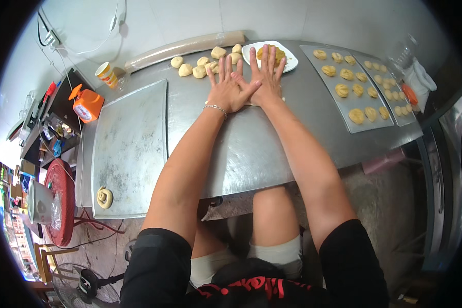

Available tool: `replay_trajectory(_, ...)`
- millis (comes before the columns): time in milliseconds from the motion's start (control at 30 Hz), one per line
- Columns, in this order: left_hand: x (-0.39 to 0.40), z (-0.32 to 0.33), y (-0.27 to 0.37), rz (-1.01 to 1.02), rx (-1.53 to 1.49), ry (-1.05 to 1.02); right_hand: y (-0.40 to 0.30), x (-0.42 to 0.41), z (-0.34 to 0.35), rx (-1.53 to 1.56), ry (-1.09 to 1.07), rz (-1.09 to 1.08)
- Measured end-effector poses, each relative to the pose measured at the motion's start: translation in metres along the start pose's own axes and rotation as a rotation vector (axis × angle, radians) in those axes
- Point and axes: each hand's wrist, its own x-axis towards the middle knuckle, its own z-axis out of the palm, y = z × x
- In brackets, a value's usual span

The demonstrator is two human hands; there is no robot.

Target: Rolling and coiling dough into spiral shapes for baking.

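My left hand (228,87) lies palm down with fingers spread, its thumb crossing my right hand (266,82), which is flat and spread too. Both press on a thin strip of dough (255,104), mostly hidden beneath the palms; its pale ends show beside each hand. Past my fingertips stands a white square plate (291,62) with yellow-brown filling (279,55). Several pale dough pieces (185,69) are grouped beyond my left hand. At left, a coiled dough roll (104,198) sits on the near left corner of a large metal tray (129,154).
Two trays at right hold shaped pastries (342,90) and small dough balls (388,94). A wrapped roll (184,50) lies along the wall. An orange kitchen scale (88,104) and a paper cup (107,75) stand at the left; a fan (86,285) is on the floor.
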Motion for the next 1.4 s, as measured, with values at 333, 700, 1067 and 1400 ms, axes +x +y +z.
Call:
replay_trajectory(333, -0.078, -0.033, 0.019, -0.003, 0.028, -0.284, -0.011, -0.058, -0.057, -0.101, -0.547, 0.016)
replay_trajectory(700, -0.192, -0.063, 0.053, 0.100, 0.158, -0.196, -0.025, -0.150, -0.142, 0.139, -0.519, 0.069)
replay_trajectory(1067, -0.258, -0.079, 0.108, 0.082, 0.016, -0.047, -0.033, -0.221, -0.194, 0.181, -0.236, 0.024)
replay_trajectory(1400, -0.205, -0.055, 0.119, 0.073, -0.100, -0.252, -0.022, -0.203, -0.159, 0.270, -0.430, 0.005)
